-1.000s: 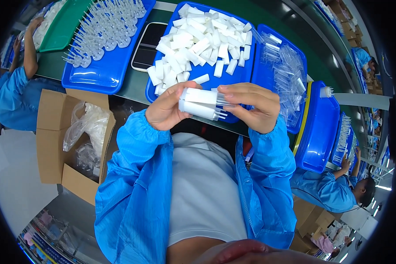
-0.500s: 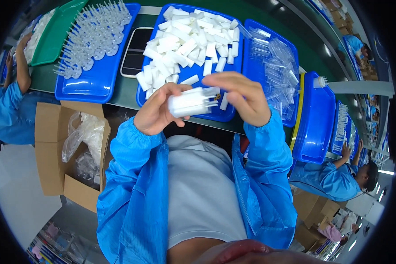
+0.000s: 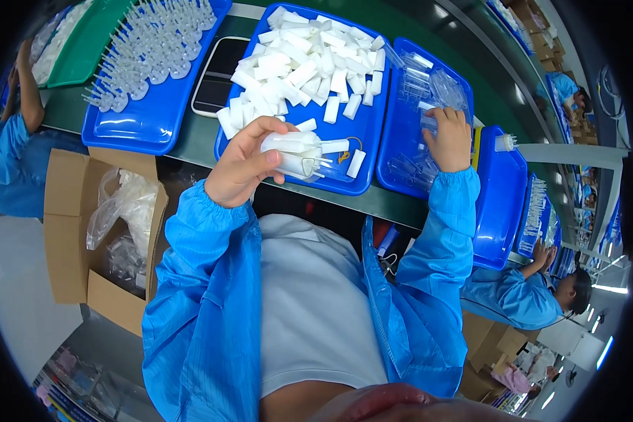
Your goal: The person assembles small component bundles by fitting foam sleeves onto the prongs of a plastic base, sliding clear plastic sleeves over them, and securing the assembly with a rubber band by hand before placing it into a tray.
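My left hand is closed around a bundle of white block-like pieces. Its outer part looks clear and shiny, and thin white ends stick out to the right. My right hand is over the right blue tray, fingers and thumb curled down onto clear plastic pieces; the fingertips seem to pinch one of them. In front of the bundle, the middle blue tray holds a heap of white rectangular blocks. A yellow-brown loop of string and a single block lie near its front edge.
To the left are a blue tray of clear stemmed parts, a dark-faced phone-like device and an open carton with plastic bags. Another blue tray stands at right. Co-workers in blue sit at both sides.
My right hand has left the bundle and moved right to the clear plastic pieces. The left hand still holds the bundle, now turned slightly. The string loop shows in the middle tray.
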Tool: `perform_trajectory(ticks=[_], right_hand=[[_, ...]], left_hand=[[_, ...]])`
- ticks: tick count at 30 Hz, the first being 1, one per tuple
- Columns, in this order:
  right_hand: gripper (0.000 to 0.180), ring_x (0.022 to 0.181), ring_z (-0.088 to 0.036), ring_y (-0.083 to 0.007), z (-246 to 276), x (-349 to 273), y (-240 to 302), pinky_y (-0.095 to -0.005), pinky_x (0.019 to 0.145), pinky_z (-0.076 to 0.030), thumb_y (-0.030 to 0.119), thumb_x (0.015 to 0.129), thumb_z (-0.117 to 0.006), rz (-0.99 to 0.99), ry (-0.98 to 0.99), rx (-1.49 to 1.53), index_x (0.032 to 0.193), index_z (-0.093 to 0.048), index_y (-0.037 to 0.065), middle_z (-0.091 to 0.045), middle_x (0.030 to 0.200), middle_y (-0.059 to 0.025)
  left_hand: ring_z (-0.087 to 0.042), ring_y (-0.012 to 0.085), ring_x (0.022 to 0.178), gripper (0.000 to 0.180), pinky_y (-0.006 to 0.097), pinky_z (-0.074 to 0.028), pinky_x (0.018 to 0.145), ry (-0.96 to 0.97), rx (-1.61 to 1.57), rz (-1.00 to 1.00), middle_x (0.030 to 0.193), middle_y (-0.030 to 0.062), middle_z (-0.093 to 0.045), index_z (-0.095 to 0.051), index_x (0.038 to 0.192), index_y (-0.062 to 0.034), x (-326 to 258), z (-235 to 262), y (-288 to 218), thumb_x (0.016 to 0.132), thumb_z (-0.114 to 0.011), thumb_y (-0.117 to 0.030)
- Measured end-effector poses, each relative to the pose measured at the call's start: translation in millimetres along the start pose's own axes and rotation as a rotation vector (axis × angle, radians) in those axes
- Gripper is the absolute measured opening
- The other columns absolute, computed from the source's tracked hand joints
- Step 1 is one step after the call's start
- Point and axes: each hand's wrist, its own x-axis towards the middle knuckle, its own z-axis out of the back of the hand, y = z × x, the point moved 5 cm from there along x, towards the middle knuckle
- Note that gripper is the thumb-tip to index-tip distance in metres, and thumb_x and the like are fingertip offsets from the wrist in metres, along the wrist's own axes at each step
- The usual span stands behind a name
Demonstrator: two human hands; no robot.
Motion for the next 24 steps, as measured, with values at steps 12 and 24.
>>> perform_trajectory(ticks=[12,24], right_hand=[[0.036,0.095,-0.059,-0.03,-4,4,6,-0.0403,0.075,-0.049,0.005,0.067,-0.074,0.034,0.16,0.071,0.096,-0.053,0.01,-0.06,0.101,-0.0109],[0.03,0.09,-0.062,-0.0334,0,1,-1,-0.0401,0.078,-0.05,0.003,0.072,-0.068,-0.052,0.076,0.084,0.102,-0.065,0.008,-0.065,0.101,-0.0131]], left_hand=[[-0.059,0.0179,0.099,0.033,0.022,-0.052,0.063,-0.02,0.097,-0.019,0.119,0.0092,-0.052,-0.051,0.11,-0.012,-3,-3,-3,0.083,-0.068,-0.018],[-0.059,0.0168,0.1,0.034,0.021,-0.052,0.062,-0.023,0.135,-0.02,0.12,0.009,-0.052,-0.05,0.111,-0.0114,-4,-1,-3,0.083,-0.068,-0.02]])
